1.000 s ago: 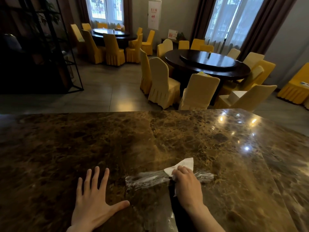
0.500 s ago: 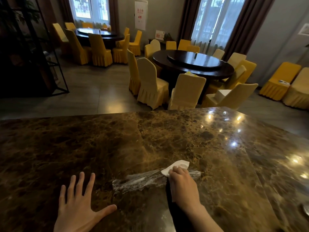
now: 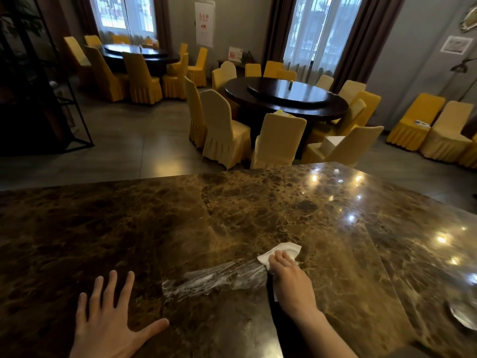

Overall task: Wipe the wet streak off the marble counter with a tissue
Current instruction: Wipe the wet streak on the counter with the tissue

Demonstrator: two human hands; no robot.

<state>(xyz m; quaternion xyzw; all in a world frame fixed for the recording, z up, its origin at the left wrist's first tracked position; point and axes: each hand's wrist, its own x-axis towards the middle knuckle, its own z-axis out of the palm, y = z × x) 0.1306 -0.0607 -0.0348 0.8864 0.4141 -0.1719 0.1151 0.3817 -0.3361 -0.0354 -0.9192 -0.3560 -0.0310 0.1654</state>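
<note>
A glossy wet streak (image 3: 214, 279) runs left to right across the brown marble counter (image 3: 154, 228), near its front edge. My right hand (image 3: 290, 282) presses a white tissue (image 3: 282, 251) flat onto the counter at the streak's right end; part of the tissue sticks out beyond my fingertips. To the left of the streak my left hand (image 3: 108, 324) lies flat on the marble, fingers spread and holding nothing.
Beyond the counter's far edge stand a dark round table (image 3: 286, 99) ringed by yellow-covered chairs (image 3: 224, 130). A second round table (image 3: 139, 54) is at the back left. A black metal shelf (image 3: 51, 99) stands at the left. A shiny dish edge (image 3: 463, 315) shows at the counter's right.
My right hand has slid the tissue rightwards to the streak's right end, where the wet trail beyond it is gone. The view has shifted to the right. My left hand stays flat.
</note>
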